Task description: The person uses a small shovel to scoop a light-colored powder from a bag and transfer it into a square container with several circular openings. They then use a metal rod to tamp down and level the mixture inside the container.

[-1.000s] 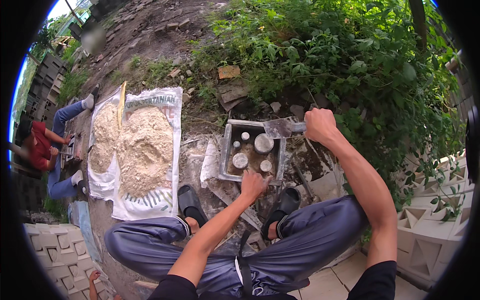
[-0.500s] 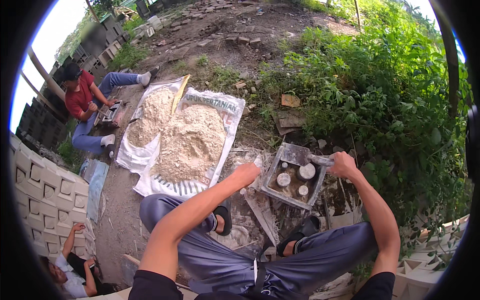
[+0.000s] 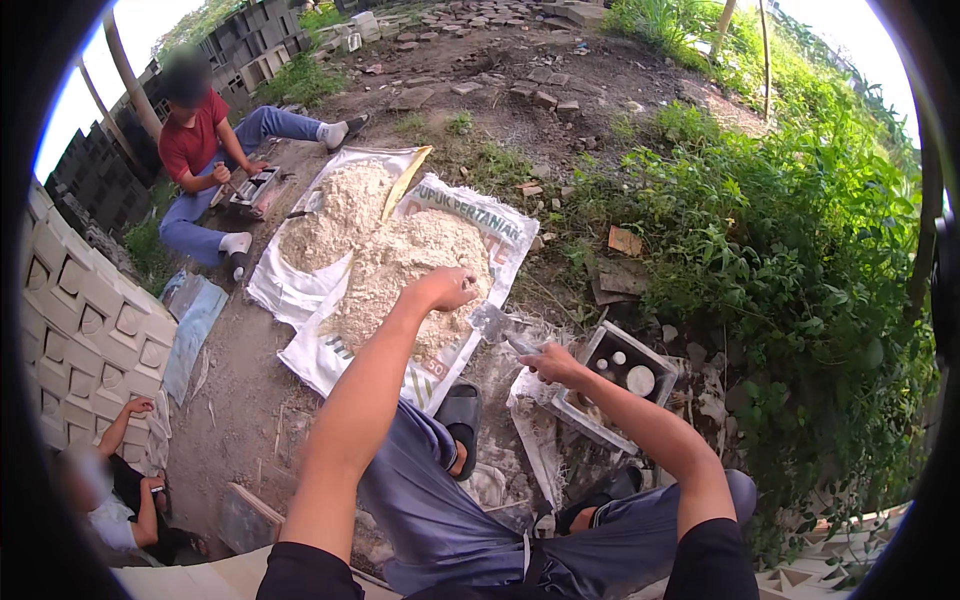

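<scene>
Gripping the trowel by its handle in the right hand, with fingers closed round it. Holding the left hand over the pale powder with fingers partly curled; cannot tell whether pinching anything. Pointing the blade leftward by the right edge of the white sack, just beside the heap. If scooping, probably best to keep the blade low and flat, enter from the side and slide under, clear of the left fingers. Lift slowly to limit spilling. Watch the sack's edge: likely to catch or fold under the blade. Mind the open-topped box, close by the right forearm, and the sandal near the sack's lower corner. Find freer room above the heap; less to the far right, toward the leafy plants.
</scene>
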The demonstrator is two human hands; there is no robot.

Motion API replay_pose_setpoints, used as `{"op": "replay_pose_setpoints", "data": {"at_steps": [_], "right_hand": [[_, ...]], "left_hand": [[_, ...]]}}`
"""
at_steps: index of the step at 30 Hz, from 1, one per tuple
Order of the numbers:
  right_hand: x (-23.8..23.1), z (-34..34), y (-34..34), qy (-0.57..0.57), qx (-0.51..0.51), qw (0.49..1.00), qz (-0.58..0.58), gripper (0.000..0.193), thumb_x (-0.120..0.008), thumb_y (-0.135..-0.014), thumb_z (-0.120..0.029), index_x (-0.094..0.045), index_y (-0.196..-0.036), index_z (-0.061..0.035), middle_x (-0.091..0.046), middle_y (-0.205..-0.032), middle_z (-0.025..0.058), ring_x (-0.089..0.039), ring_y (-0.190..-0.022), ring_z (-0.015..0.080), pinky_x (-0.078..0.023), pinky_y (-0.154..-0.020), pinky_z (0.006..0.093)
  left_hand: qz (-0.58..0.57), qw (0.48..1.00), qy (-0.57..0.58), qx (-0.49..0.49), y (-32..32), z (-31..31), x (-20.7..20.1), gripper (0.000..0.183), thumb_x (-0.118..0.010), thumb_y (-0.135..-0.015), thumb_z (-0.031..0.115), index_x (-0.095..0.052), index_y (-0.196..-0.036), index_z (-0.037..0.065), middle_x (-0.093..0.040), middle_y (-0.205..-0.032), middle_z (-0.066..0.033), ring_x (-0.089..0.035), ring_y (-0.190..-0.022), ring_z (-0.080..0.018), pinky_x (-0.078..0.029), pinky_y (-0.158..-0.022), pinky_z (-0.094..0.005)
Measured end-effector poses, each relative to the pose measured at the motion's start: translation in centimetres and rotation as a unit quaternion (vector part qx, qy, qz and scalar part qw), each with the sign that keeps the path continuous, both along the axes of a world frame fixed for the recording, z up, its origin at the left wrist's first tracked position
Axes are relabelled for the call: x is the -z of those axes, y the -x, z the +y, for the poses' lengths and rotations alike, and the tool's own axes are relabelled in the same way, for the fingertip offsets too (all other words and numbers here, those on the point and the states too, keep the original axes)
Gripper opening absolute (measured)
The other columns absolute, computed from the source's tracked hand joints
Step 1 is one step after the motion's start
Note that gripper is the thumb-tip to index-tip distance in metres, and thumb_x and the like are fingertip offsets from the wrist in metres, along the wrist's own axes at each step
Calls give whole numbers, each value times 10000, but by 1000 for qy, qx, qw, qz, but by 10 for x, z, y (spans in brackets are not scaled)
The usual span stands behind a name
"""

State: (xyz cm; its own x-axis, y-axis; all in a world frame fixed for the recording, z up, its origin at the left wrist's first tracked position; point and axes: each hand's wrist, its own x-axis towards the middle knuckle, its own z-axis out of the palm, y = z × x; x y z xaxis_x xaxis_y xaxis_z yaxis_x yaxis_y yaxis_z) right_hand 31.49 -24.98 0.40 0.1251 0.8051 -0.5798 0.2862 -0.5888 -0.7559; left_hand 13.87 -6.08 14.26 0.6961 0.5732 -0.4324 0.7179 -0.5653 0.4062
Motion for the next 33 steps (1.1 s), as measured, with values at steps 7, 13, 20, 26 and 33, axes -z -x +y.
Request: {"op": "replay_pose_setpoints", "data": {"at_steps": [7,13,20,26,33], "right_hand": [[75,69,80,57,25,995,-75,510,-587,-819,-413,-642,-743,88,-644,-778,257,-650,-741,359,-503,-669,428],[167,94,100,34,22,990,-138,471,-580,-832,-357,-565,-1040,64,-593,-1043,298,-570,-1023,409,-451,-872,451],[169,64,81,-17,-37,981,-192,358,-544,-813,-246,-556,-1053,18,-613,-1010,255,-587,-985,389,-466,-857,453],[16,-6,21,-112,-202,964,-129,293,-522,-855,-254,-611,-954,7,-658,-826,192,-638,-781,342,-487,-721,416],[-84,-197,-140,-56,71,955,-282,199,-555,-791,-169,-639,-911,-34,-649,-864,194,-616,-854,366,-485,-744,429]], "left_hand": [[92,994,41,-36,29,26,28,494,-567,-850,368,-530,-1250,79,-579,-1185,-193,-556,-1096,-325,-427,-938,-380],[117,989,70,-55,20,34,61,488,-566,-848,360,-534,-1250,85,-579,-1185,-189,-550,-1102,-332,-426,-942,-395],[40,998,27,38,-37,22,83,428,-600,-814,338,-603,-1127,46,-633,-1055,-196,-621,-960,-324,-496,-823,-390],[82,986,35,144,-80,-12,66,448,-581,-833,330,-580,-1166,31,-599,-1134,-205,-578,-1057,-337,-463,-900,-390],[26,963,38,266,-141,-77,42,428,-566,-850,336,-586,-1158,39,-615,-1119,-189,-586,-1046,-324,-465,-889,-378]]}}
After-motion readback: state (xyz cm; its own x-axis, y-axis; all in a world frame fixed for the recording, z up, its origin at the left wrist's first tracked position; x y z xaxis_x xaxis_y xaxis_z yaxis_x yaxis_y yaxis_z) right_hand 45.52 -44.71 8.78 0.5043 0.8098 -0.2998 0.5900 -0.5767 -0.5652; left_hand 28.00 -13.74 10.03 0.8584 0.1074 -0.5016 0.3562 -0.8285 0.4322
